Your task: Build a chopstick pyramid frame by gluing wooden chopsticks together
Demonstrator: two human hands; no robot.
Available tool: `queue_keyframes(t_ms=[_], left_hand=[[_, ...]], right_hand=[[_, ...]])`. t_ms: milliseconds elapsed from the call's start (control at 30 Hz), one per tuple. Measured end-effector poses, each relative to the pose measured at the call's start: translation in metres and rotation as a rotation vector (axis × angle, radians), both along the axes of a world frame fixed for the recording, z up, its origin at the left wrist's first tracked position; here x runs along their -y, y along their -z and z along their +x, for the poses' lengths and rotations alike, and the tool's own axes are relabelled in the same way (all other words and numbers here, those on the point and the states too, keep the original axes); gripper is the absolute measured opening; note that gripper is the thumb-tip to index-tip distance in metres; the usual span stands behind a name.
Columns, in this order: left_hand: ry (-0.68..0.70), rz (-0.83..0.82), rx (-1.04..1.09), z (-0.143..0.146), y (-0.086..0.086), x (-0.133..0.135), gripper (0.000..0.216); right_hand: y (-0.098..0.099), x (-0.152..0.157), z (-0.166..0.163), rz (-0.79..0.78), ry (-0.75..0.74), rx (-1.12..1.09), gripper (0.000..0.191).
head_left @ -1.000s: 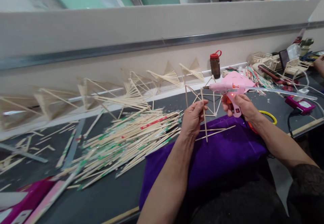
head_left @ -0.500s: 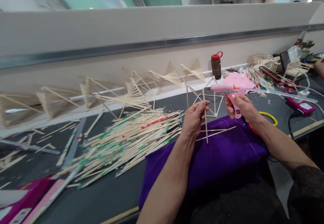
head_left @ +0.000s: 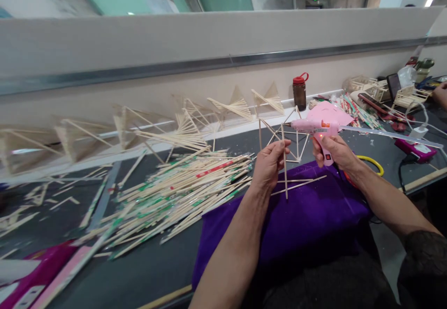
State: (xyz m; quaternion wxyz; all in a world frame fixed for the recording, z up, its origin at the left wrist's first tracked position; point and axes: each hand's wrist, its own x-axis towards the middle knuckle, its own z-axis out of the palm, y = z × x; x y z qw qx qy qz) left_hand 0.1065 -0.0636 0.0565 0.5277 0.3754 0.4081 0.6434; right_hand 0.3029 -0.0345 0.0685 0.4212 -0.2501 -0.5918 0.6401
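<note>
My left hand [head_left: 271,162] pinches a thin wooden stick [head_left: 285,171], held nearly upright. In my right hand [head_left: 335,150] is a pink hot glue gun [head_left: 316,126], its small light glowing and a long clear glue stick [head_left: 387,134] poking out of its back. The gun's nozzle points left, right by the stick's top end; whether they touch I cannot tell. Below, two more sticks [head_left: 303,184] lie across a purple cloth [head_left: 279,225] at the table's front. A wooden stick frame [head_left: 298,146] stands just behind my hands.
A big pile of wooden sticks [head_left: 188,192] in wrappers covers the table to the left. Several stick models [head_left: 230,106] line the wall. A brown bottle with a red lid [head_left: 299,94] stands behind the gun. Another person's hand [head_left: 440,95] shows at the far right.
The camera view has shifted slightly. Both hands keep their holds on the stick and the glue gun, with the nozzle still at the stick's top.
</note>
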Motion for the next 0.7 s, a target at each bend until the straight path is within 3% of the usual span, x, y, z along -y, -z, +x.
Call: queue_keyframes(t_ms=[300, 700], left_hand=[[0.016, 0.001, -0.012, 0.000, 0.000, 0.001, 0.054], [0.016, -0.038, -0.035, 0.000, -0.001, 0.000, 0.042]], right_hand=[[0.000, -0.001, 0.000, 0.025, 0.000, 0.015, 0.070], [0.002, -0.010, 0.001, 0.018, 0.058, -0.052, 0.074]])
